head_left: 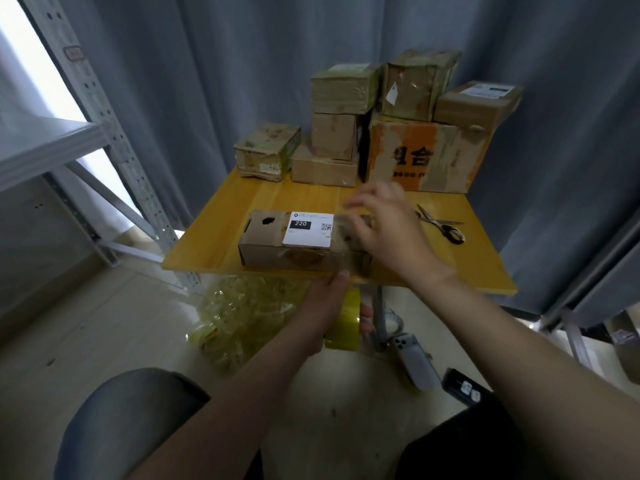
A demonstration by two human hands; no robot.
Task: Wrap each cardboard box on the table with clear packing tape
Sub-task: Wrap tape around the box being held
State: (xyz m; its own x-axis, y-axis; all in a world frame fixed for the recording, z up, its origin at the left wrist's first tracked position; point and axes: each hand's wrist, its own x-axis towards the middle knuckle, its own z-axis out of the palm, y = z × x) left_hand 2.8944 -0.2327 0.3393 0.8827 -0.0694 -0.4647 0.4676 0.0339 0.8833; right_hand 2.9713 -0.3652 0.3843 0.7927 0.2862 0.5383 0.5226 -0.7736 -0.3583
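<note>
– Cardboard boxes: how many are counted?
– Eight brown ones: one long labelled box [273, 249] at the yellow wooden table's [214, 244] front edge, seven stacked boxes [426, 157] behind.
– Hands?
– One yellowish clear tape roll [346, 322] is gripped by the left hand [322, 306]; the right hand [391, 233] is spread flat on that box.

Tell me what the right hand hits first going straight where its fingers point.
The right hand points left across the top of the box, so it would probably meet the white label first, though blur hides how high the hand is.
</note>
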